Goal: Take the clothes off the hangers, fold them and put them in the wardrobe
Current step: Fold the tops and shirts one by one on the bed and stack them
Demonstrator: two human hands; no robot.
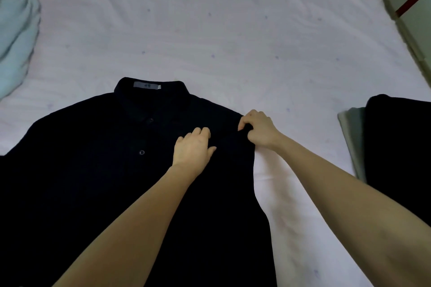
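Observation:
A black polo shirt (98, 182) lies front up on the white bed sheet (210, 30), collar away from me, its buttons showing. My right hand (258, 129) pinches a fold of the shirt's cloth at its right shoulder, where the sleeve is folded in. My left hand (193, 149) rests on the chest of the shirt just left of that fold, fingers bent down onto the cloth. No hanger is in view.
A pale blue blanket (16, 30) is bunched at the bed's far left. A pile of folded clothes, black (398, 147) over grey (354, 137), sits on the bed at the right. Beyond the bed's right edge is a pale green panel with a red strip (412, 0).

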